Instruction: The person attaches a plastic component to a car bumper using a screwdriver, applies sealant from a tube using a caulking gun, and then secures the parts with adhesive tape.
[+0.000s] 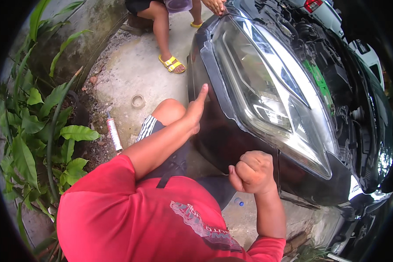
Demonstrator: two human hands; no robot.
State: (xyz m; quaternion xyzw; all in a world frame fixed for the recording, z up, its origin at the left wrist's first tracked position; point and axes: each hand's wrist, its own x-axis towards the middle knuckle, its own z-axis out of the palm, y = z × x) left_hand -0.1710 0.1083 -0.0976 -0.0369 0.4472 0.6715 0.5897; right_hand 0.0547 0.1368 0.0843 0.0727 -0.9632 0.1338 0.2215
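Observation:
My left hand (198, 109) is at the dark front bumper (207, 113), one finger stretched upward beside the masked lower edge of the headlight (257, 89); whether it touches cannot be told. I see nothing held in it. My right hand (253, 172) is closed in a fist near the bumper below the headlight, its inside hidden. Grey tape or film (225, 109) lines the headlight's edge.
Another person's hand (215, 6) rests at the car's upper corner, their sandalled foot (172, 64) nearby. A tape roll (138, 100), sealant tube (114, 133) and blue cap (239, 201) lie on concrete. Plants (39, 131) line the left; the open engine bay (318, 65) is right.

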